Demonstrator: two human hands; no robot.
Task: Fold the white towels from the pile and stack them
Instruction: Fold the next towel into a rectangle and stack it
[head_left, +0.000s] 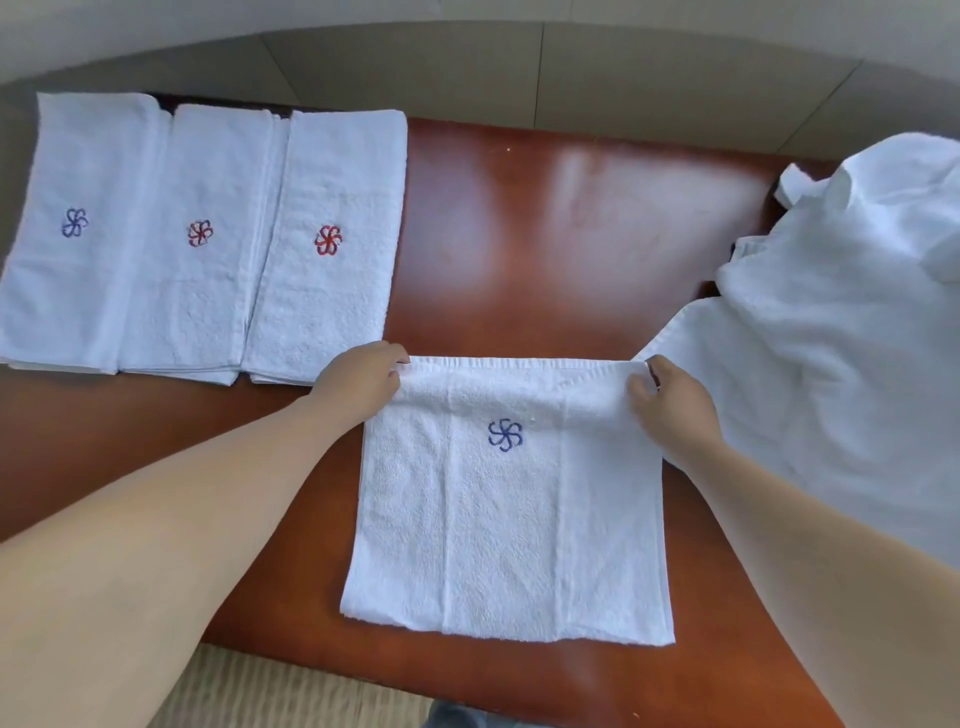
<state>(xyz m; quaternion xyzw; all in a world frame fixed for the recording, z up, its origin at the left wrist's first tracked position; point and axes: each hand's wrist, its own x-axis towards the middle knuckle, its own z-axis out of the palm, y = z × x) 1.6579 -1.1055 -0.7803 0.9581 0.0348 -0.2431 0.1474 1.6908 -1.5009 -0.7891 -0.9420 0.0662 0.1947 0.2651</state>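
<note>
Towel (509, 519) lies flat at the table's (545, 234) near edge, blue pinwheel emblem (505, 434) facing up, no readable writing, long axis running away from the person. Left hand (358, 376) and right hand (670, 402) pinch its far corners. Three folded stacks (202, 234) sit far left; the unfolded pile (841, 322) crowds the right.

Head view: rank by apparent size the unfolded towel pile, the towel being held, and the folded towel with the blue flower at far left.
1. Unfolded towel pile, partly out of frame.
2. Held towel, nearest the camera, so flattered.
3. Far-left folded towel, partly overlapped.
</note>
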